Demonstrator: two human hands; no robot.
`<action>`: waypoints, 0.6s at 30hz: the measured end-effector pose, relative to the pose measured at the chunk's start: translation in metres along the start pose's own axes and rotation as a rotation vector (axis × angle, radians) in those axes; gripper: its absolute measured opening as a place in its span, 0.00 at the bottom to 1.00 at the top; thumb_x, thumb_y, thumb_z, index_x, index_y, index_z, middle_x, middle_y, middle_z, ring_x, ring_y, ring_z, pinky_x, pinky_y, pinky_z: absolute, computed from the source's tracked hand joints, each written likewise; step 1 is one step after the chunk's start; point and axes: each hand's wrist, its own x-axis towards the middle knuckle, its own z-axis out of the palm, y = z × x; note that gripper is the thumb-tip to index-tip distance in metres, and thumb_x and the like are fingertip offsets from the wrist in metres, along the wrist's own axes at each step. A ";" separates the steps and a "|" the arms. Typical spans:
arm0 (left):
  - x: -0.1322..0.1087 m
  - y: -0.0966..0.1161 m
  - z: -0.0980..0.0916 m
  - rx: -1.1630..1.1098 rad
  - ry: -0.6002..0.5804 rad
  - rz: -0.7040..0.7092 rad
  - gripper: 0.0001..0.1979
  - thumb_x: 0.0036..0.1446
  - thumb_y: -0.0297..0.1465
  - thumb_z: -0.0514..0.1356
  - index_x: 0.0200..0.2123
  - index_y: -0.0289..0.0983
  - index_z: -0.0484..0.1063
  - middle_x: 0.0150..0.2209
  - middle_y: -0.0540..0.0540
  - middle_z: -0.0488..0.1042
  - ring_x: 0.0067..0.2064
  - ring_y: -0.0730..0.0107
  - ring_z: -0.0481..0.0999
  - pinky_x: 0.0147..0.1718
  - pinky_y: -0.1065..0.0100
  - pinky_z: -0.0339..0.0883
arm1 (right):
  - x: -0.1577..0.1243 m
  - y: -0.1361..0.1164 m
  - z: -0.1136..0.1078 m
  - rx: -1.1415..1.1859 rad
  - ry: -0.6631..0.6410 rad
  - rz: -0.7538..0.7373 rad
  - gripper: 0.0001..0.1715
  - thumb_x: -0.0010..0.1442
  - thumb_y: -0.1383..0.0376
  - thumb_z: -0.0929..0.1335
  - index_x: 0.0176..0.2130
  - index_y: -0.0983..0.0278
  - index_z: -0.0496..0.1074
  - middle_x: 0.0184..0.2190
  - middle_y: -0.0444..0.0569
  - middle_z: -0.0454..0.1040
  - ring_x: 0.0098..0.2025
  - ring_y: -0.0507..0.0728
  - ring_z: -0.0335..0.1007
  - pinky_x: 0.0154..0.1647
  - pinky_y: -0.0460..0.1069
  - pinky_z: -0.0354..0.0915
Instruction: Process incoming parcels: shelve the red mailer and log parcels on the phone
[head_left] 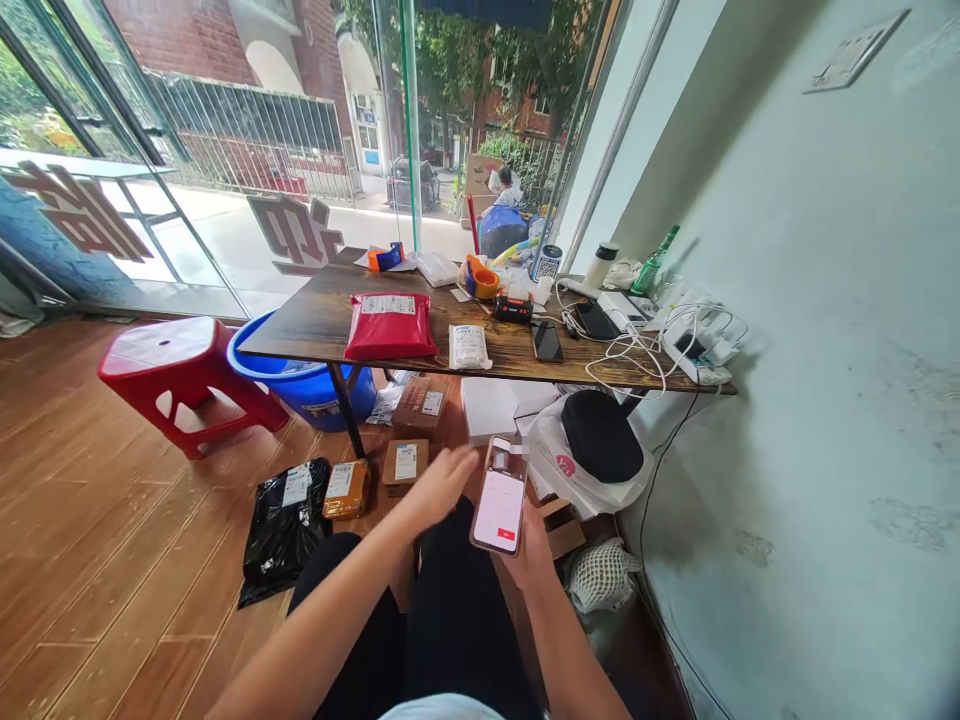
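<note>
My right hand (531, 555) is wrapped round a smartphone (499, 510) from its right side, holding it above my lap. The phone's lit screen is mostly white, with a small picture at the top and a red button near the bottom. To the phone's left is my left hand (441, 488), its fingers stretched towards the upper part of the phone and slightly blurred. Nothing shows in that hand. Beyond the phone, a red parcel (390, 328) and a small white labelled packet (469, 347) lie at the front edge of the wooden table (300, 315).
A dark phone (547, 342), an orange tape dispenser (481, 278) and tangled white cables (634, 350) lie on the table. Below are a black parcel (281, 530), a brown box (405, 465) and a white bag (551, 440). A red stool (172, 365) and blue tub (322, 395) stand left.
</note>
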 end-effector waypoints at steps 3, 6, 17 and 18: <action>0.085 0.033 -0.007 0.221 0.256 0.042 0.20 0.59 0.40 0.57 0.51 0.36 0.70 0.58 0.35 0.65 0.62 0.49 0.58 0.61 0.48 0.48 | 0.010 -0.002 -0.022 0.025 0.065 -0.024 0.33 0.53 0.44 0.69 0.53 0.56 0.65 0.51 0.50 0.75 0.48 0.65 0.75 0.51 0.64 0.69; 0.157 0.057 -0.011 0.374 0.521 -0.025 0.23 0.60 0.39 0.56 0.55 0.35 0.65 0.62 0.35 0.57 0.65 0.46 0.51 0.62 0.40 0.41 | 0.008 -0.006 -0.044 0.024 0.097 -0.040 0.35 0.50 0.47 0.72 0.54 0.53 0.64 0.51 0.49 0.75 0.49 0.66 0.75 0.53 0.66 0.68; 0.160 0.014 -0.029 0.298 0.510 0.205 0.12 0.64 0.36 0.52 0.46 0.36 0.68 0.49 0.41 0.70 0.51 0.60 0.70 0.53 0.53 0.63 | -0.025 -0.001 -0.058 0.113 -0.150 0.210 0.42 0.47 0.37 0.70 0.57 0.44 0.62 0.57 0.50 0.70 0.57 0.71 0.67 0.47 0.69 0.70; 0.144 0.003 -0.033 0.254 0.485 0.239 0.12 0.65 0.37 0.50 0.44 0.38 0.67 0.47 0.42 0.71 0.49 0.62 0.71 0.50 0.57 0.65 | -0.027 -0.002 -0.053 0.115 -0.202 0.253 0.45 0.46 0.36 0.70 0.59 0.45 0.60 0.57 0.52 0.69 0.57 0.72 0.67 0.41 0.67 0.72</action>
